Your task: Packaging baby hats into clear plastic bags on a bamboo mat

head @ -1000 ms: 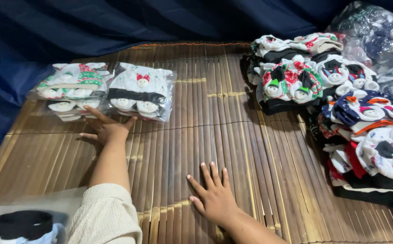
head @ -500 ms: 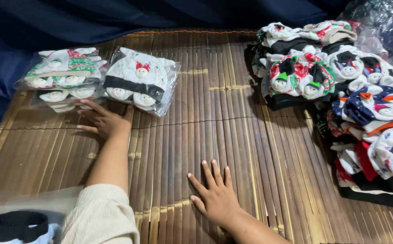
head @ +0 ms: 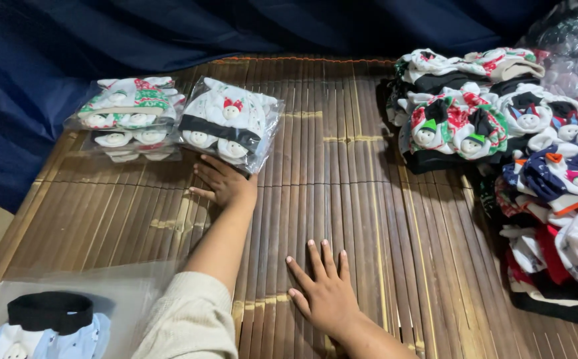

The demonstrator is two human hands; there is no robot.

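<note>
My left hand [head: 222, 182] reaches forward over the bamboo mat [head: 342, 199], fingers spread, tips at the near edge of a clear plastic bag of white and black snowman socks [head: 230, 124]. It holds nothing. A second bagged pack with green and red socks [head: 129, 113] lies just left of that, on top of another bag. My right hand [head: 323, 291] rests flat on the mat, palm down, fingers apart, close to me.
Piles of loose patterned socks [head: 475, 113] fill the mat's right side, with more stacked [head: 561, 199] along the right edge. A clear bag with black and white socks [head: 50, 319] lies at the near left. Dark blue cloth [head: 169, 33] hangs behind.
My left hand has stayed at the near edge of the bagged socks. My right hand has not moved. The camera view has shifted slightly.
</note>
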